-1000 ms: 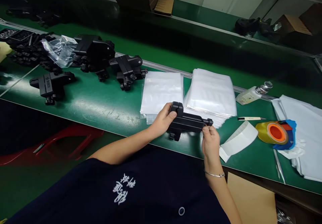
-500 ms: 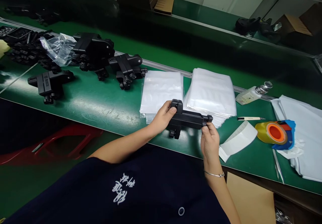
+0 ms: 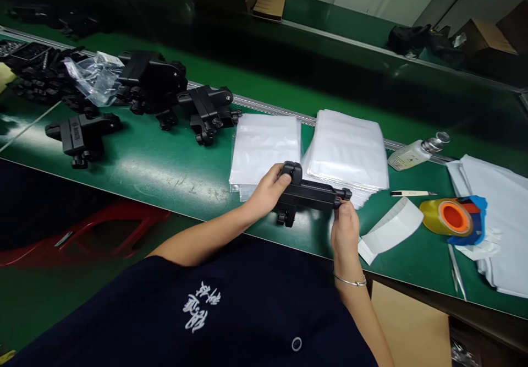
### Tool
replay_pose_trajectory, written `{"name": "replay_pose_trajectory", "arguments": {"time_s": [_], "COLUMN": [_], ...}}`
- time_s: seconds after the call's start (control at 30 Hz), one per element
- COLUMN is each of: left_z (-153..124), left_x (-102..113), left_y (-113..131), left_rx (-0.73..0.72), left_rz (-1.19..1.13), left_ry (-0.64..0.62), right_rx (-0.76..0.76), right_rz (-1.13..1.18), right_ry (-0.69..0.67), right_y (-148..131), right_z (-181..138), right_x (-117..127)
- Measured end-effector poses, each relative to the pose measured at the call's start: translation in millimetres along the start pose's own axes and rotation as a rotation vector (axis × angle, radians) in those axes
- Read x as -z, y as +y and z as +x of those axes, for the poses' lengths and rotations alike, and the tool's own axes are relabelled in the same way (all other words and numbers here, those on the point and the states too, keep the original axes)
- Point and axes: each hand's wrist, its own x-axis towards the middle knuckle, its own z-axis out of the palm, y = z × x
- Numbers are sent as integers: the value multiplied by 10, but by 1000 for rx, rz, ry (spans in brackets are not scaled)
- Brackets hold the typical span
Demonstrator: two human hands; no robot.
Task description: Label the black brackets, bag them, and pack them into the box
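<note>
A black plastic clamp bracket [image 3: 311, 195] is held level over the front of the green bench, in front of two stacks of bags. My left hand [image 3: 266, 192] grips its left end, thumb on top near the upright jaw. At the other end, the fingers of my right hand [image 3: 345, 224] are closed on a small black knob [image 3: 338, 202]. Behind the bracket lie a smaller stack of clear plastic bags [image 3: 268, 146] and a taller stack of white bags [image 3: 346, 149]. A similar bracket [image 3: 78, 136] with white lettering stands apart on the left.
More black brackets [image 3: 206, 108] are grouped along the back left beside a clear bag of parts [image 3: 97, 78]. To the right are a pump bottle [image 3: 414, 153], a cutter knife [image 3: 412, 193], a tape roll [image 3: 447, 217], tweezers [image 3: 456, 272] and white sheets [image 3: 501, 213]. A shelf runs above.
The fingers of my right hand have turned and curled closer around the knob. My left hand keeps its grip, and the bracket has barely shifted.
</note>
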Motion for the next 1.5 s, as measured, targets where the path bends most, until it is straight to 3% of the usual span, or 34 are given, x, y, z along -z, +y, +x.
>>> {"name": "replay_pose_trajectory", "arguments": {"time_s": [0.07, 0.2, 0.37, 0.5, 0.57, 0.67, 0.77, 0.83, 0.9, 0.97, 1.03, 1.17, 1.23, 1.3, 1.37, 1.5], "left_z": [-15, -30, -19, -63, -42, 77, 212, 257, 254, 207, 130, -23, -55, -45, 2, 130], "left_x": [1, 3, 5, -5, -5, 18, 63, 85, 88, 73, 49, 34, 46, 48, 25, -52], "left_y": [5, 10, 1, -3, -1, 16, 68, 105, 123, 117, 107, 159, 215, 262, 289, 312], "left_rx": [5, -77, 56, 6, 49, 264, 424, 448, 448, 428, 357, 117, 74, 86, 105, 107], "left_rz": [-1, 53, -63, -105, -202, -480, -703, -766, -774, -724, -601, -278, -200, -142, -68, 8], "left_ry": [14, -54, 36, 36, 76, 242, 420, 444, 435, 411, 323, -94, -348, -498, -481, -318], "right_rx": [-1, -44, 25, 48, 88, 234, 521, 689, 719, 573, 324, -125, -261, -346, -389, -413], "right_rz": [18, -7, -17, -67, -126, -292, -570, -698, -695, -540, -269, 151, 231, 245, 210, 146], "right_ry": [-27, 58, -46, 24, -17, -190, -383, -467, -476, -401, -305, -107, -58, -94, -140, -161], "right_y": [-4, -1, -32, -81, -124, -188, -209, -211, -229, -261, -282, -213, -142, -75, -22, 44], "right_z": [-8, -23, -39, -19, -34, -151, -342, -445, -490, -466, -388, -187, -134, -138, -190, -307], "right_x": [-8, -5, -5, -9, -24, -88, -187, -240, -264, -257, -229, -177, -174, -193, -231, -307]}}
